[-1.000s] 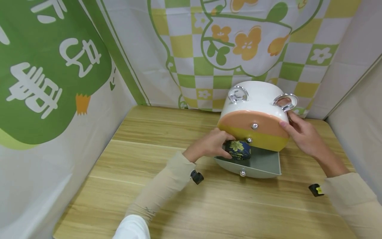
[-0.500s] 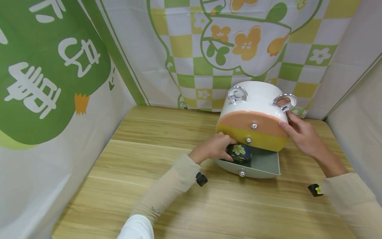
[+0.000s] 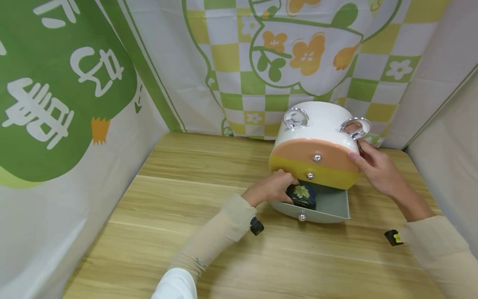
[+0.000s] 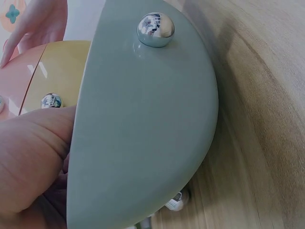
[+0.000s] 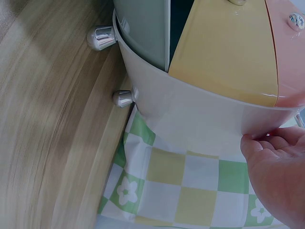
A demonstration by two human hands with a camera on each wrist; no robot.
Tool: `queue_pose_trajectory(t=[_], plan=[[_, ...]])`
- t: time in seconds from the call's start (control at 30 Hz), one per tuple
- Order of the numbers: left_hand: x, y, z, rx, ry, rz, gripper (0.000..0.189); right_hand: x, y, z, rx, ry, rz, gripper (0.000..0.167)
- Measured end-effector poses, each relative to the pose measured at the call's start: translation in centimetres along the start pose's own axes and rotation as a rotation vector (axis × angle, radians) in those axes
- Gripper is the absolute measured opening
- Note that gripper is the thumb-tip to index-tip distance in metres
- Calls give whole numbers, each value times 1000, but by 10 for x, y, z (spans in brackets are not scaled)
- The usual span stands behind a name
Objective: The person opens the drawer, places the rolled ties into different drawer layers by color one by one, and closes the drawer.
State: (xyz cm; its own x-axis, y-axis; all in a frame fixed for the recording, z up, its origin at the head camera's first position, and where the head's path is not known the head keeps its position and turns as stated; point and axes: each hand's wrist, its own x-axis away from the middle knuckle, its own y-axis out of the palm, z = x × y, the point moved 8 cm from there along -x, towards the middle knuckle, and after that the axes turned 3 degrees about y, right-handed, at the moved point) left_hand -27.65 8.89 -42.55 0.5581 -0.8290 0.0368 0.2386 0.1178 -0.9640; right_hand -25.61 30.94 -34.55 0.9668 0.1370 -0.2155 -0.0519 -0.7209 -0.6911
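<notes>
My left hand point(image 3: 275, 187) reaches into the pulled-out grey-green bottom drawer point(image 3: 334, 204). Its thumb and fingers hold a dark blue roll point(image 3: 304, 197) with a yellow flower pattern, low in the drawer. In the left wrist view the drawer front hides most of that hand and all of the roll. A small rounded white cabinet point(image 3: 325, 118) carries the drawer below an orange drawer point(image 3: 291, 150) and a yellow drawer point(image 3: 336, 177), both closed. My right hand point(image 3: 379, 170) grips the cabinet's right side, thumb at the front edge and fingers behind.
Two chrome rings point(image 3: 296, 118) stand up from the cabinet top, and chrome feet point(image 5: 124, 98) lift it off the wooden table point(image 3: 179, 182). Close behind it hangs a checked, flowered cloth point(image 3: 257, 83). A green and white printed cloth point(image 3: 56, 83) covers the left side.
My left hand has moved right and slightly down with the roll, deeper into the open drawer. The right hand keeps its grip on the cabinet.
</notes>
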Motion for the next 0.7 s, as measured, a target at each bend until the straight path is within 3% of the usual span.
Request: queue_pose_trajectory(t=[0.4, 0.7], plan=[[1, 3, -1, -52, -43, -6, 50, 0, 1, 1, -6, -7, -6, 66], [16, -17, -1, 14, -25, 74, 34, 0, 0, 2, -7, 0, -5, 66]])
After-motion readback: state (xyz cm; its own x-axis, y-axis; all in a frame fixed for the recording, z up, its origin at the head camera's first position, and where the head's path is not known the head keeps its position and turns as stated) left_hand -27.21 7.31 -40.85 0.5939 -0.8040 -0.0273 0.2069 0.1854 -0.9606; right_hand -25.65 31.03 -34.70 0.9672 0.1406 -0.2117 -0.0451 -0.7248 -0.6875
